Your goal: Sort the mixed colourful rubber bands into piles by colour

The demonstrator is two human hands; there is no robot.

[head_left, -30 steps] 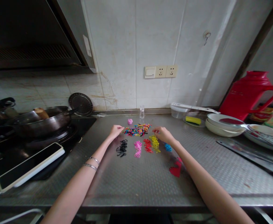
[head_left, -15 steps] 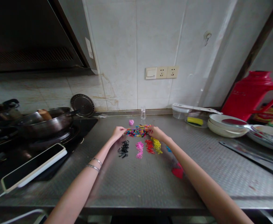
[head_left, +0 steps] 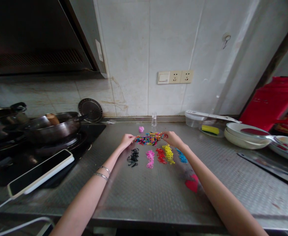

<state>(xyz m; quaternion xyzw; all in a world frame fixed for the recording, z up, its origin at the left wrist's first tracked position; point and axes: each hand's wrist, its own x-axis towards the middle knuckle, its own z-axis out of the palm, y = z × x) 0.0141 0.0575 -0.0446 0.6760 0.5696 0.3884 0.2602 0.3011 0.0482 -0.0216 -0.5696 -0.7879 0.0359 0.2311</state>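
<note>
OK, the mixed pile (head_left: 148, 139) of small rubber bands lies on the metal counter (head_left: 124, 196), between the two hands. Left hand (head_left: 127, 140) is at its left end, thumb and fingers bunched. Right hand (head_left: 172, 138) is at its right end, fingers drawn together, something dark by the tips. Too small to tell whether either has a band pinched; grip unconfirmed on both.

Single-colour heaps sit on the near side, left to right: black bands (head_left: 133, 157), pink bands (head_left: 150, 159), red bands (head_left: 161, 155), yellow bands (head_left: 168, 154), blue bands (head_left: 181, 155). Red and yellow nearly touch; blue is just beside the right forearm.

How I'd work it: fingertips only, one loop at a time. Left steadies the pile edge, right lifts a loop slowly so tangled neighbours drop off. If another colour clings, shake it loose over the pile, not over the heaps.

Likely weak spots: the narrow red/yellow gap, where a stray would mix them, and the forearm brushing blue. Elbow up when reaching. Bands are probably springy, so no hard tugs. Pink lump (head_left: 141, 129) and clear bottle (head_left: 154, 120) stand behind the pile; avoid knocking them.
</note>
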